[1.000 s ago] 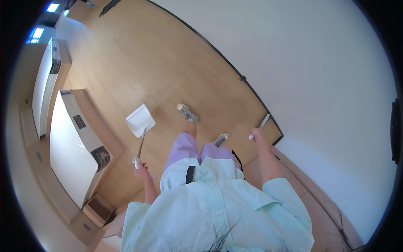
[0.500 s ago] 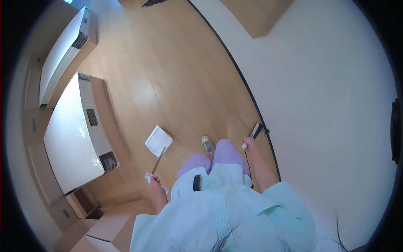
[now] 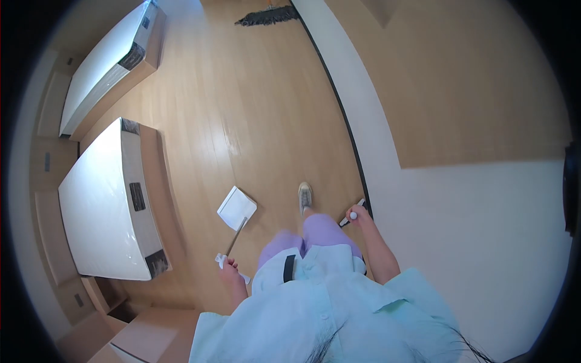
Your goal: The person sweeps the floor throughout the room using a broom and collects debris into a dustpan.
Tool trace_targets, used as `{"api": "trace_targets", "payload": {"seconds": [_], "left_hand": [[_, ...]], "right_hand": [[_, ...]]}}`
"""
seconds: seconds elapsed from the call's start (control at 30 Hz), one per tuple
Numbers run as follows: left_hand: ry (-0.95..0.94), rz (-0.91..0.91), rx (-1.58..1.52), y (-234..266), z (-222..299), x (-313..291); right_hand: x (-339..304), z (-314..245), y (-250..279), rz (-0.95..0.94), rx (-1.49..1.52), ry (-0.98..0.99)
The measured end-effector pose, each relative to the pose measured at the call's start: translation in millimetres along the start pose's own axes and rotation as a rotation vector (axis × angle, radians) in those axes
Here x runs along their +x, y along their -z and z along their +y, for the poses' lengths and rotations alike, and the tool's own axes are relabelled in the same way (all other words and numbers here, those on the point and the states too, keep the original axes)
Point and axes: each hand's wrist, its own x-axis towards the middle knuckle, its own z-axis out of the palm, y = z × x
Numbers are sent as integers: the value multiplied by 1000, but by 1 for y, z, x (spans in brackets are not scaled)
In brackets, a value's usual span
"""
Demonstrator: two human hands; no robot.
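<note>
Left hand (image 3: 231, 272): fingers curled round square white long-handled dustpan (image 3: 236, 207), left. Right hand (image 3: 361, 213): fingers wrapped round white-handled broom (image 3: 353, 215), right.

place: bedroom | two bare mattresses (image 3: 100, 206) | wooden bed bases (image 3: 156, 187) | wood-look floor (image 3: 212, 91)

The dustpan (image 3: 236, 207) is just ahead of the left hand (image 3: 231, 272); the broom (image 3: 344, 222) is below the right hand (image 3: 361, 215). Left of the left hand, the nearer mattress (image 3: 103, 206) lies on a bed base (image 3: 156, 199), the farther mattress (image 3: 103, 69) beyond. The mop (image 3: 266, 17) is well ahead of both hands, the wall (image 3: 478, 242) right of the right hand.
</note>
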Motion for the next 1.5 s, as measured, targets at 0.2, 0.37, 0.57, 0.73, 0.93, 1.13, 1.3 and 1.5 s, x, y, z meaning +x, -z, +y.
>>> {"api": "trace_targets", "payload": {"seconds": [0.2,0.37,0.57,0.73,0.93,1.13,1.3,1.5], "left_hand": [[36,129,-150,-121,82,17],[65,211,-226,-220,140,45],[78,263,-303,-350,206,106],[86,333,-364,-319,270,228],[88,341,-344,-321,341,298],[49,308,-252,-354,441,377],[-19,299,-232,-400,507,489],[17,145,-78,-433,603,581]], "right_hand": [[20,-140,-127,-77,-97,77],[74,-230,-218,13,-113,198],[172,-345,-326,-52,-459,178],[219,-308,-498,-61,-456,147],[257,-327,-676,-230,-525,188],[282,-411,-857,-187,-543,140],[303,-497,-893,-380,-737,146],[286,-513,-866,-486,372,-435]]}}
